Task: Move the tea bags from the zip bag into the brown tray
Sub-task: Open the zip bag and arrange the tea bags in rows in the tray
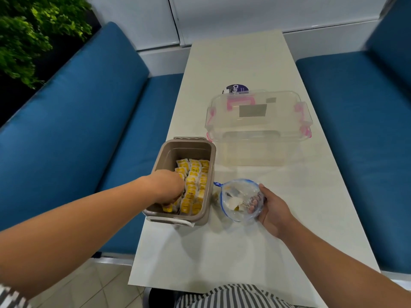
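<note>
- A person's left hand (169,186) reaches into the brown tray (184,151) at centre frame, knuckles up and fingers curled down among the yellow tea bags (195,181). The fingertips are hidden, so it cannot be told whether they grip a bag.
- The tea bags stand packed in rows across the near and middle parts of the tray. The far end shows bare brown floor.
- The right hand (272,210), right of centre, holds the zip bag (239,198) just beside the tray. Its fingers are curled round the bag's bottom, and the blue-edged mouth gapes toward the tray.
- A few pale tea bags (232,202) lie inside the clear plastic.
- A clear storage box with pink latches (258,138) stands behind the zip bag on the white table (233,252), with a round purple-labelled item (235,88) beyond it.
- Blue benches (77,134) flank the table, and green foliage (22,30) fills the upper left corner.
</note>
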Demonstrator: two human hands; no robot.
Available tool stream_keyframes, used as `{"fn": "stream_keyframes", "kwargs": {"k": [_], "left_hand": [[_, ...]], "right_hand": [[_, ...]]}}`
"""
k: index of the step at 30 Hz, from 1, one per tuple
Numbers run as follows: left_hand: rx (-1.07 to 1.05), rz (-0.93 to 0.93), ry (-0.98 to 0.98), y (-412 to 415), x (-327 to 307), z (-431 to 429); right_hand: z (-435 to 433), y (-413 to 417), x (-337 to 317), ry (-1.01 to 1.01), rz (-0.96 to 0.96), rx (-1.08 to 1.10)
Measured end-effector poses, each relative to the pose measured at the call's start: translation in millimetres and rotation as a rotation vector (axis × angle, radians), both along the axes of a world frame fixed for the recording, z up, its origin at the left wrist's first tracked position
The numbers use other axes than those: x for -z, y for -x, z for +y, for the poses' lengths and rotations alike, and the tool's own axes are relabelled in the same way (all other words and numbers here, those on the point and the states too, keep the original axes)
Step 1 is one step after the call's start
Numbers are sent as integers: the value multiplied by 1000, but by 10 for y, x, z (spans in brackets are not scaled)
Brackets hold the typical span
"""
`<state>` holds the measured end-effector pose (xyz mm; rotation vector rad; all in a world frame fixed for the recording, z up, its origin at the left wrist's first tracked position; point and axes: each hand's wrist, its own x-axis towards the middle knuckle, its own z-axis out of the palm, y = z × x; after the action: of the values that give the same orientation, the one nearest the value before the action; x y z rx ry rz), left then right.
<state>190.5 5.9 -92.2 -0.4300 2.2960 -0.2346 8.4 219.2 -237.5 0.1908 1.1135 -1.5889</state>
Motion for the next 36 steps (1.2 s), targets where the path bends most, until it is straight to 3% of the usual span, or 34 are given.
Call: {"fn": "stream_keyframes", "kwargs": {"k": [15,22,28,32,36], "left_hand": [[111,46,94,-32,178,-33],[22,33,86,58,-47,-28],[-181,375,-35,326,-667,212],[-299,674,-278,524,-667,664],[-304,631,-337,772,-170,972]], "right_hand": [[7,-9,-66,-2,7,-15],[24,-28,-126,23,15,-18],[29,-43,-145,29,32,-16],[49,-51,-146,44,29,-22],[98,-62,-149,41,27,-4]]}}
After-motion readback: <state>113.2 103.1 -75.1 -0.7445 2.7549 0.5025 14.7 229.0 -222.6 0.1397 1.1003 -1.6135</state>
